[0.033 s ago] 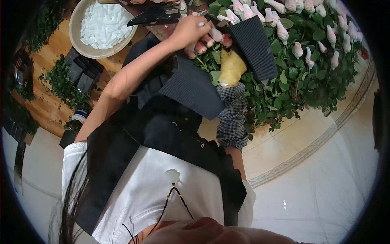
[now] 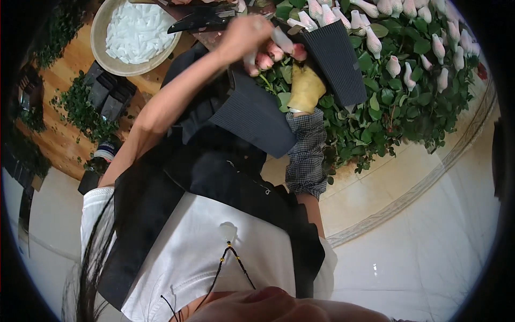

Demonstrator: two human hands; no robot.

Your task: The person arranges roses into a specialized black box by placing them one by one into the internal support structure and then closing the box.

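Observation:
A yellow work glove covers my right hand (image 2: pixel 307 90), which is closed beneath a pink rose (image 2: pixel 299 52); the stem in its grip is mostly hidden. Above and left of it is my bare left hand (image 2: pixel 245 38), smeared by motion, its fingers not readable. A whitish sleeve-like piece (image 2: pixel 281 39) sits between this hand and the rose. Other pink roses (image 2: pixel 263 60) lie under my left hand, their green stems running toward the glove. Dark grey ribbed holders stand on both sides: one holder (image 2: pixel 255 118) against my lap, another holder (image 2: pixel 337 67) right of the glove.
A round bowl (image 2: pixel 96 40) full of white net sleeves (image 2: pixel 137 35) stands at the far left. Beside my left hand lies a black-handled tool (image 2: pixel 201 23). Many net-covered rose buds (image 2: pixel 374 45) over dense leaves (image 2: pixel 386 123) fill the right. Black boxes (image 2: pixel 110 99) stand on the wooden floor.
My left hand has lifted slightly up and left, away from the roses, which now show more. My right hand has stayed in place.

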